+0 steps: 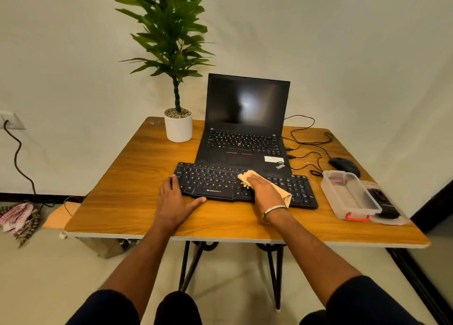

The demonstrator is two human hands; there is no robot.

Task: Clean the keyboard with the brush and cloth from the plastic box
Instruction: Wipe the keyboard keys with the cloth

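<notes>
A black keyboard (pixel 215 181) lies on the wooden table (pixel 137 167) in front of an open laptop. My right hand (pixel 266 191) presses a beige cloth (pixel 247 176) flat onto the middle of the keys, the cloth trailing out under my palm toward the wrist. My left hand (pixel 175 202) rests at the keyboard's left end, fingers against its side and thumb along its front edge, holding it steady. The clear plastic box (pixel 349 197) with red clips stands open to the right; something dark and red lies at its far end.
A black laptop (pixel 245 131) stands open behind the keyboard. A potted plant (pixel 178 124) is at the back left. A black mouse (pixel 344 166) and loose cables lie at the back right. The box lid (pixel 389 216) with a dark object lies beside the box near the table's right edge.
</notes>
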